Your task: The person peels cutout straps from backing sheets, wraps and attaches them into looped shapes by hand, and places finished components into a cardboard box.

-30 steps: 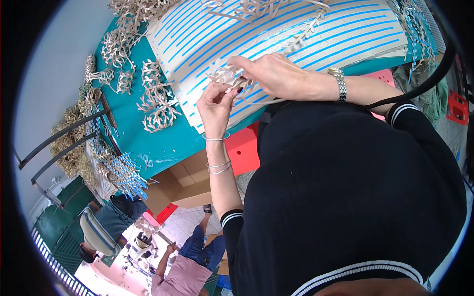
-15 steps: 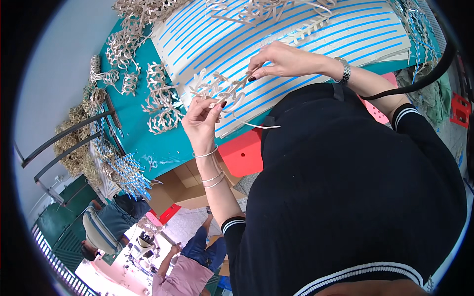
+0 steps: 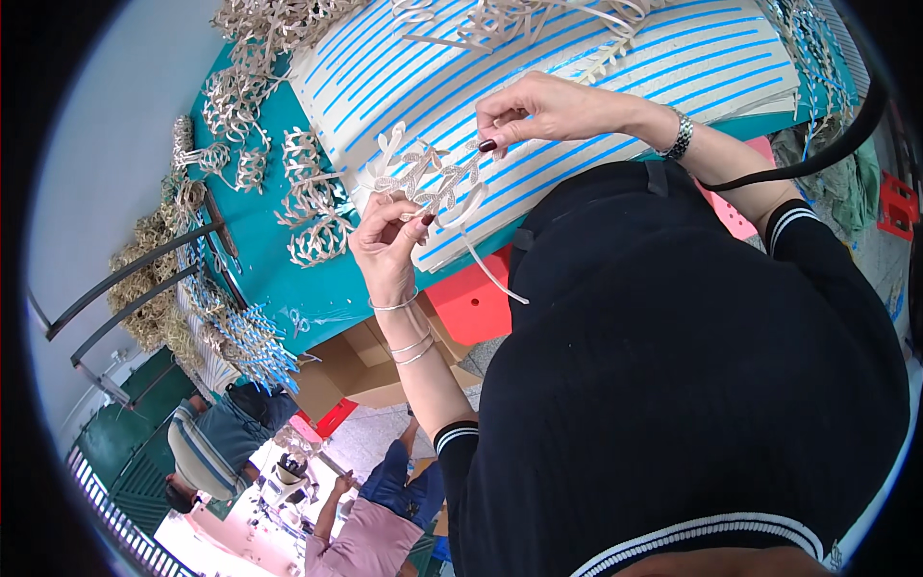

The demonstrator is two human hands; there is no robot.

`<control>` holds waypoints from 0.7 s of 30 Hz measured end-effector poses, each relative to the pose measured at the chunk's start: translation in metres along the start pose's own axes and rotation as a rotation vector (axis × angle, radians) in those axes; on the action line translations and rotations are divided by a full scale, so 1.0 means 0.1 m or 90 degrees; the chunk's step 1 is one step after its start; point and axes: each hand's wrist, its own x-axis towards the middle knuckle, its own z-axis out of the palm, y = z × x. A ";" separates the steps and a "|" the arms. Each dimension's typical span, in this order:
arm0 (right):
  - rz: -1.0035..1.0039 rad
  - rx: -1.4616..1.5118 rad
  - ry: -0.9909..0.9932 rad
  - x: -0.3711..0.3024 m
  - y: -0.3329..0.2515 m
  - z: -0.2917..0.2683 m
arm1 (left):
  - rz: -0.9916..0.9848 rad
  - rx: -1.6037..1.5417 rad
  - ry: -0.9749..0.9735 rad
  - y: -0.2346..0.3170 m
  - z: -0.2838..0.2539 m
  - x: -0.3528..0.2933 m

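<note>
A beige leaf-shaped strip (image 3: 449, 185) with a speckled, glittery face stretches between my two hands, above the sheets. My left hand (image 3: 388, 240) pinches its lower end between thumb and fingers. Higher up and to the right, my right hand (image 3: 538, 111) pinches the other end with thumb and forefinger. A narrow plain tail (image 3: 492, 279) of the strip hangs down toward my dark clothing. Beneath lies a stack of pale sheets (image 3: 716, 82) with blue stripes. Another leafy strip (image 3: 601, 62) rests on the sheets beyond my right hand.
More curled leafy strips (image 3: 317, 207) lie on the green tabletop (image 3: 274, 274) at left, with a larger heap (image 3: 274, 24) at the far left. Blue-and-beige strips (image 3: 255, 346) hang over the left edge. A cardboard box (image 3: 361, 361) and red stool (image 3: 473, 303) stand below. Two people are at lower left.
My right hand has shifted slightly up and left. The strip's glittery face shows more fully, and its tail has swung downward. Both hands still grip it.
</note>
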 end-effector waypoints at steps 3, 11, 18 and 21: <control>0.000 -0.008 0.008 0.01 -0.04 0.01 | 0.001 -0.032 -0.009 -0.01 0.01 0.00; 0.085 0.060 -0.042 0.01 -0.03 0.03 | -0.005 -0.134 -0.016 -0.08 0.03 -0.02; 0.145 0.167 -0.044 -0.03 -0.07 -0.01 | 0.030 -0.176 -0.042 -0.14 0.15 0.02; 0.187 0.246 -0.066 -0.06 -0.07 -0.01 | 0.021 -0.223 -0.036 -0.18 0.18 0.03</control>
